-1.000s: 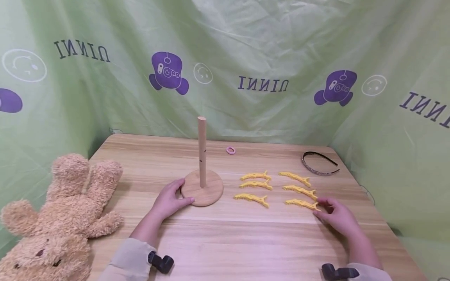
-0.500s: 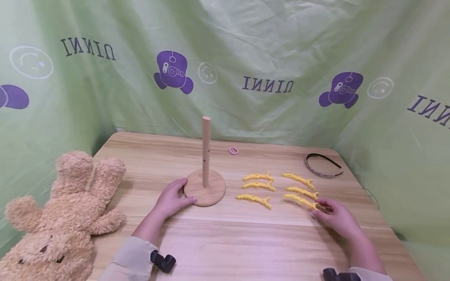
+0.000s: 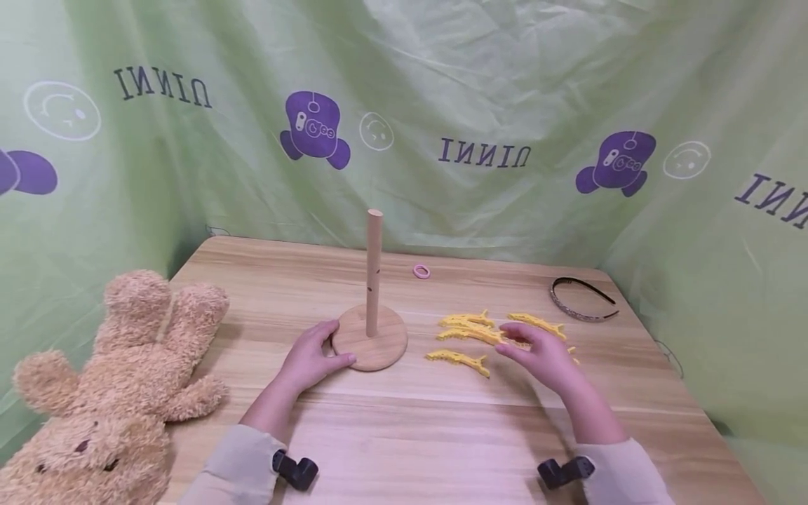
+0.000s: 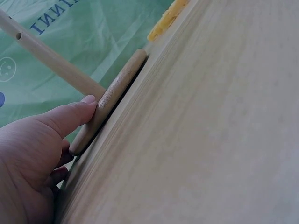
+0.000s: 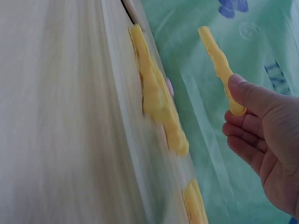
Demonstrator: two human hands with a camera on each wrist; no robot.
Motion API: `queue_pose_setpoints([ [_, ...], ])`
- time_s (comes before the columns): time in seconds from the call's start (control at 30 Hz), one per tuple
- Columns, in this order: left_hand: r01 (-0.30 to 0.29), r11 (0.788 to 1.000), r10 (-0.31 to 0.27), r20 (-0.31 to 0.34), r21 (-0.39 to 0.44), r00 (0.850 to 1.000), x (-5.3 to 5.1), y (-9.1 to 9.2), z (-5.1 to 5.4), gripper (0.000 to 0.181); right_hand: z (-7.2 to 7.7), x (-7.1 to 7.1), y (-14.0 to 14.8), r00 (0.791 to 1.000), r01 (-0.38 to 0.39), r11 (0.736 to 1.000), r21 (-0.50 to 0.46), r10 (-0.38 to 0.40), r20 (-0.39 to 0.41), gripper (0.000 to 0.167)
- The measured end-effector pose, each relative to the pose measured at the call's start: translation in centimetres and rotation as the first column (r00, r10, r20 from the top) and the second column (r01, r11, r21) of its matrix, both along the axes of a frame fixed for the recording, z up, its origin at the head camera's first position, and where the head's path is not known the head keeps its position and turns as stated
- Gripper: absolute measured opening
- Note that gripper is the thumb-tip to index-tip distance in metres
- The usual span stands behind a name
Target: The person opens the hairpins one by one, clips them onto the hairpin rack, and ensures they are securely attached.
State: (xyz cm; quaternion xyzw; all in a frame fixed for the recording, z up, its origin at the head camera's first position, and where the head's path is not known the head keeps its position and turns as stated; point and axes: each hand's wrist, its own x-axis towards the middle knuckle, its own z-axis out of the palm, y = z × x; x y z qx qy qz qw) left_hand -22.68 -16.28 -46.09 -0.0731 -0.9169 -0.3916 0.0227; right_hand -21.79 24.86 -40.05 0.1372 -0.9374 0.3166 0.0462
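"What step are you on?"

"I'd call it moving one clip. My right hand (image 3: pixel 538 352) has thumb and fingers pinched together near one end of a yellow clip (image 5: pixel 216 56), lifted above the tabletop (image 3: pixel 404 442) close to the other clips (image 3: pixel 457 359)."

"And the left hand (image 3: pixel 311 359)?"

"Thumb and fingers grip the near edge of the wooden stand (image 3: pixel 386 344)."

"Next move?"

"It seems to call for a raised path clear of those clips, with the stand braced."

"Containers?"

"None that I can see; the stand's upright post (image 3: pixel 374 270) carries nothing."
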Motion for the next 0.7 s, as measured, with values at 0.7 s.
queue_pose_setpoints([
  [0.7, -0.007, 1.0, 0.007, -0.024, -0.004, 1.0, 0.1, 0.1, -0.2, 0.083, 0.4, -5.9, -13.3, 0.978, -0.203, 0.977, 0.06, 0.2, 0.057, 0.028],
])
